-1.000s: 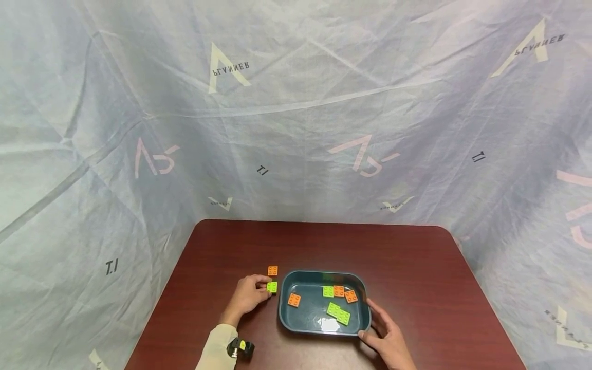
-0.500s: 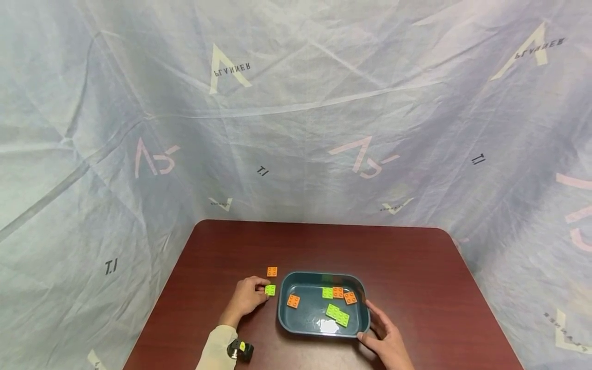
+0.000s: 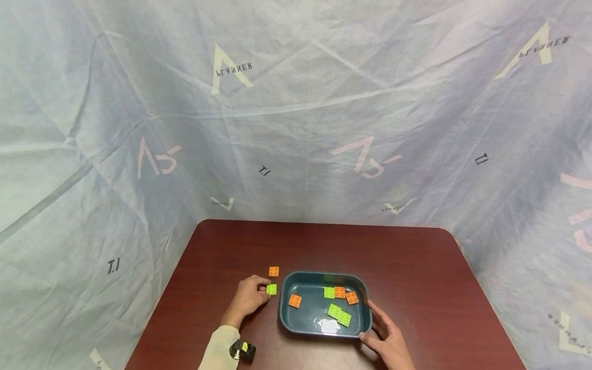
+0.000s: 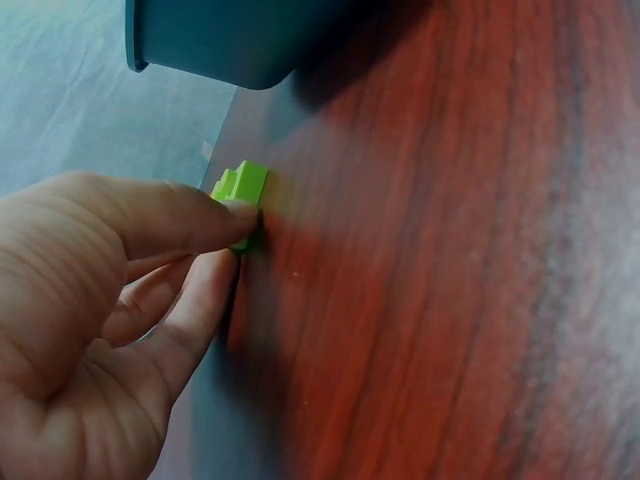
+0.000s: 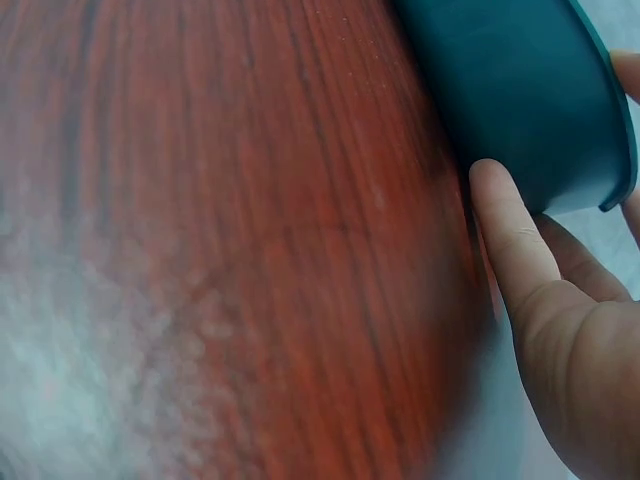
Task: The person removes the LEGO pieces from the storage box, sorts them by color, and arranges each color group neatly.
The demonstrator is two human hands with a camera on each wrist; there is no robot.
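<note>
My left hand (image 3: 250, 297) pinches a lime-green toy brick (image 3: 271, 289) between thumb and fingers, left of the dark teal tray (image 3: 326, 333). In the left wrist view, this green brick (image 4: 247, 187) stands out past the thumb tip, close over the table. At the tray's right end, my right hand (image 3: 387, 336) holds the wall, thumb at the near corner and fingers along the side. The right wrist view has the thumb (image 5: 510, 225) against the tray's outer wall (image 5: 515, 110). Just beyond the left hand lies an orange brick (image 3: 274, 271) on the table.
Inside the tray sit several bricks: an orange one (image 3: 295, 300) at the left, and lime-green ones (image 3: 339, 315) and more orange ones (image 3: 352, 298) toward the right. The reddish-brown wooden table (image 3: 407, 257) ends against pale printed sheeting (image 3: 300, 154) at the back and sides.
The left hand and its green brick have shifted very slightly nearer to me, away from the loose orange brick. The right hand and tray stay in place.
</note>
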